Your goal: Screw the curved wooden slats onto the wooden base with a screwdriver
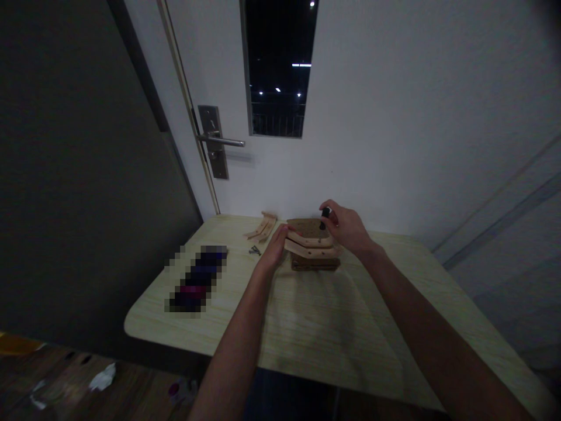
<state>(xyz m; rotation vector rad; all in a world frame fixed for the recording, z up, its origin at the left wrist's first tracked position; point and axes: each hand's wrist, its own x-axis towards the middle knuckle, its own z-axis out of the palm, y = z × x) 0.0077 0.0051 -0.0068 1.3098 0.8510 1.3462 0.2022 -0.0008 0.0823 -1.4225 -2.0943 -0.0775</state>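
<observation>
My left hand (277, 244) is closed on the left end of a pale bent wooden piece (302, 247), which has two angled strips with small dark holes. The piece rests on a brown cardboard block (302, 227), its front side showing below the strips. Above the wood's right part, my right hand (348, 227) pinches a stubby black screwdriver (325, 217) between thumb and fingers. The screwdriver stands nearly upright over a hole or screw in the rear strip; whether its tip touches is too small to tell. Several screws (254, 250) lie left of my left hand.
Similar bent wooden pieces (263, 227) lie at the table's back, near the door. A blurred-out dark object (199, 279) lies on the left of the wood-grain table (324, 333). Behind stands a white door with a metal handle (225, 141). Crumpled white paper (103, 377) is on the floor.
</observation>
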